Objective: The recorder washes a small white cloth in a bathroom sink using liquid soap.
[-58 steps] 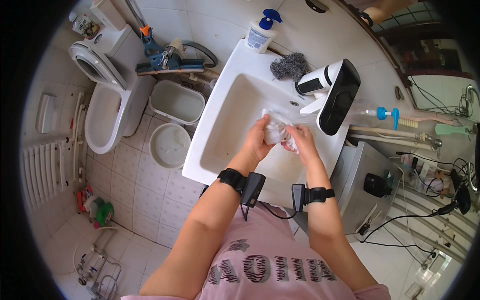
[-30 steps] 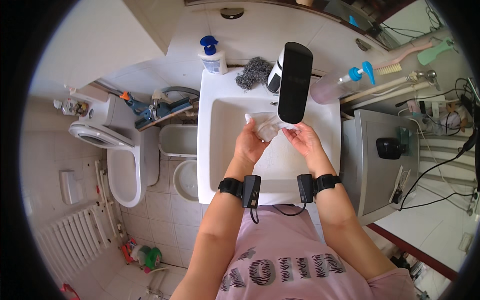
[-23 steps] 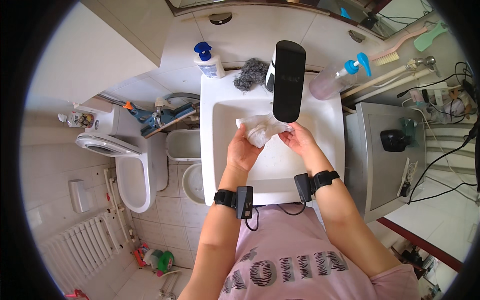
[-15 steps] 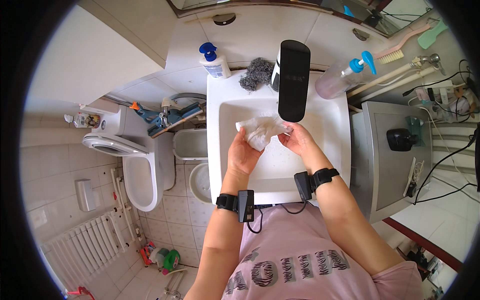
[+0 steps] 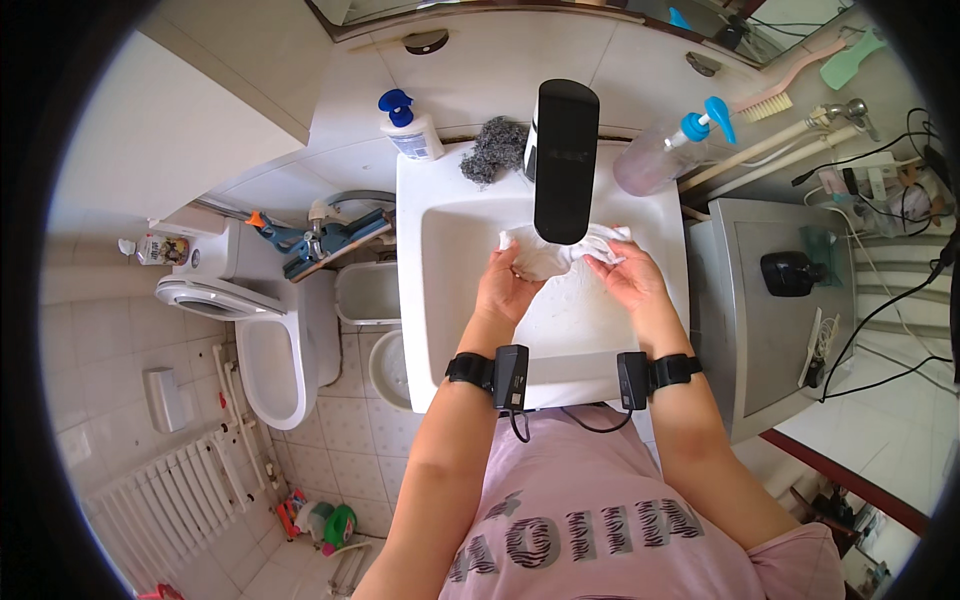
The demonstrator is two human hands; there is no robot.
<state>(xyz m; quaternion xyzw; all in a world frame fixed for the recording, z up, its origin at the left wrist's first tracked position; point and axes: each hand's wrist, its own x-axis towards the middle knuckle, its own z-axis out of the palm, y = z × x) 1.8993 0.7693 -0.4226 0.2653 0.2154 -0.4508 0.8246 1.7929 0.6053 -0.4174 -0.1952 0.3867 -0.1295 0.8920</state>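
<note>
Nearest is the pink shirt (image 5: 620,560), with two bare forearms reaching up from it, each wearing a black strap with a boxy black device (image 5: 512,378) at the wrist. Beyond these, the left hand (image 5: 508,288) is half closed, palm turned inward, its thumb and curled fingers pinching the left end of a white cloth (image 5: 540,260). The right hand (image 5: 637,280) is likewise partly curled, gripping the cloth's bunched right end between thumb and fingers. The cloth spans the gap between them, crumpled, over the basin of the white sink (image 5: 412,320) and beneath the black-topped faucet (image 5: 567,160), which hides a little of its upper edge. Along the sink's far side are a grey scouring mesh (image 5: 495,150) beside the faucet, a white blue-pump bottle (image 5: 412,132) left of that, and a clear pump bottle (image 5: 650,165) on the right.
</note>
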